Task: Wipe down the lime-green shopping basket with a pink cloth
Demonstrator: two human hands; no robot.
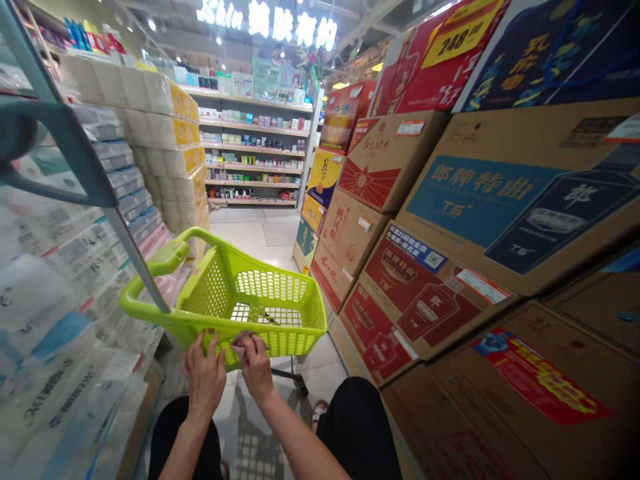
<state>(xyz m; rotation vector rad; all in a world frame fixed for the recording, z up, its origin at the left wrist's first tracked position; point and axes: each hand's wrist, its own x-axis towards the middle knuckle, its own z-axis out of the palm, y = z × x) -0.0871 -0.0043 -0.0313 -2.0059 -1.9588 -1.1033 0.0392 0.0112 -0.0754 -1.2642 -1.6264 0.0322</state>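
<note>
A crumpled cloth [242,345] lies against the green cart's [295,343] outer side, the right hand's [257,365] fingers clamped on it. Just beside, the left hand [205,368] has its fingers apart, tips at that side. Cardboard boxes [405,283] stand stacked to the right, wrapped paper packs [145,130] to the left.

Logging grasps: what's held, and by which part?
The right hand holds a crumpled cloth by a bunched portion, exactly which unclear; the left hand apparently holds nothing.

pale tiled floor [273,233] runs toward stocked shelves [255,128] beneath a glowing white sign [281,25].
</note>
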